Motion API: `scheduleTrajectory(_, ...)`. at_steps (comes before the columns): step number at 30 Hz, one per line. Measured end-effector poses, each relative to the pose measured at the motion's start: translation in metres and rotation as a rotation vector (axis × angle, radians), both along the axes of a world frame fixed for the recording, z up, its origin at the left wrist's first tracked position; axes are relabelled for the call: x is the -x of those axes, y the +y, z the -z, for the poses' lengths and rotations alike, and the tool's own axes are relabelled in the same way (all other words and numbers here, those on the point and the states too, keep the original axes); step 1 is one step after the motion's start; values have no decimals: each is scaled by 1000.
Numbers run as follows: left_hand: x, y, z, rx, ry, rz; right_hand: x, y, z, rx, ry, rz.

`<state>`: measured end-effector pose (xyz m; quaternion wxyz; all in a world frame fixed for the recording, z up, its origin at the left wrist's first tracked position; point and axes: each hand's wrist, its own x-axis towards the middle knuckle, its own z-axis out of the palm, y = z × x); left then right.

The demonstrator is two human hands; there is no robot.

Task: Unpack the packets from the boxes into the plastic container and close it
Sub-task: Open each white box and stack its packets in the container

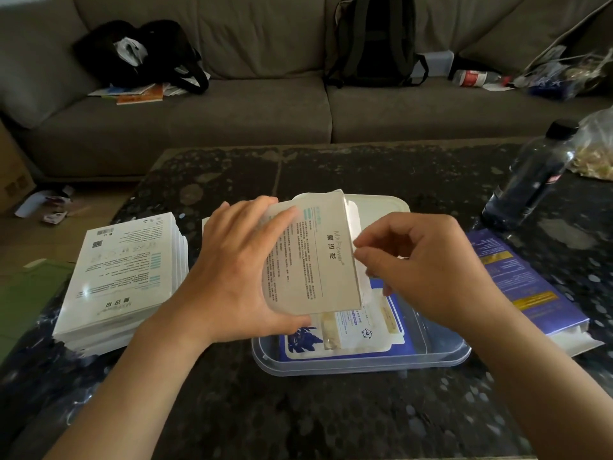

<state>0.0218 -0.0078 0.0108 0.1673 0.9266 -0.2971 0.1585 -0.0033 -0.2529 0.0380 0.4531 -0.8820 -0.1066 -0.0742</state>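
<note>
My left hand (235, 267) grips a white box (315, 257) from its left side and holds it tilted above the clear plastic container (441, 353). My right hand (421, 263) pinches the box's open right edge, where white packets show. Blue-and-white packets (348, 330) lie flat inside the container. A stack of white boxes (122, 277) stands to the left on the dark table. The container's white lid (384, 207) lies behind the held box. A purple box (520, 280) lies to the right, with white packets sticking out of its near end.
A dark bottle (530, 174) and a clear bag of food (597, 151) stand at the table's far right. A green sheet (26, 300) lies at the left edge. Behind the table is a grey sofa (265, 111) with bags and papers.
</note>
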Motion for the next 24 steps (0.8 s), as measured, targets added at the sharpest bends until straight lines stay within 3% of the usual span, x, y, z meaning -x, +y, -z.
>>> scheduleTrajectory(5, 2, -2, -1, 32, 36, 21, -2, 0, -1, -151, 205, -42)
scheduleTrajectory(11, 4, -2, -2, 45, 77, 34, -5, -6, 9, -60, 72, -194)
scheduleTrajectory(16, 7, -1, -5, -1, 122, 51, -11, -8, 20, 19, 81, -373)
scheduleTrajectory(24, 10, -11, -4, -106, 37, 2, -17, -1, 46, 50, -21, -162)
